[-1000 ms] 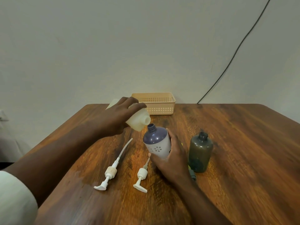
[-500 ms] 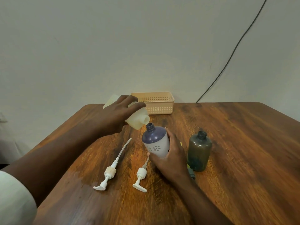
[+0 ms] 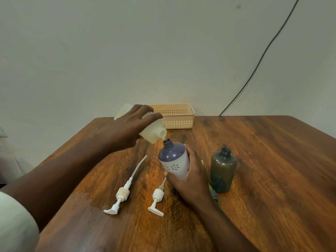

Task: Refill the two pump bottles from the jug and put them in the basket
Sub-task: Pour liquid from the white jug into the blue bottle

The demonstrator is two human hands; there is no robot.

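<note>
My left hand (image 3: 127,128) grips a pale translucent jug (image 3: 154,132), tipped so its mouth hangs just above the open neck of a purple-and-white bottle (image 3: 173,159). A thin thread of liquid runs between the two. My right hand (image 3: 190,177) wraps around that bottle's lower right side and tilts it left. A dark grey bottle (image 3: 222,171) stands upright and uncapped to the right. Two white pump heads (image 3: 123,195) (image 3: 157,197) lie on the wooden table (image 3: 272,179) in front. A beige basket (image 3: 176,116) sits at the far edge.
A black cable (image 3: 258,62) runs down the wall to the table's back edge. A small grey-and-yellow object (image 3: 213,196) lies partly hidden between my right wrist and the dark bottle. A wet-looking patch darkens the wood near the left pump head.
The jug has tipped a little further and its mouth has closed in on the purple bottle's neck; liquid now shows between them. Both hands keep their grips.
</note>
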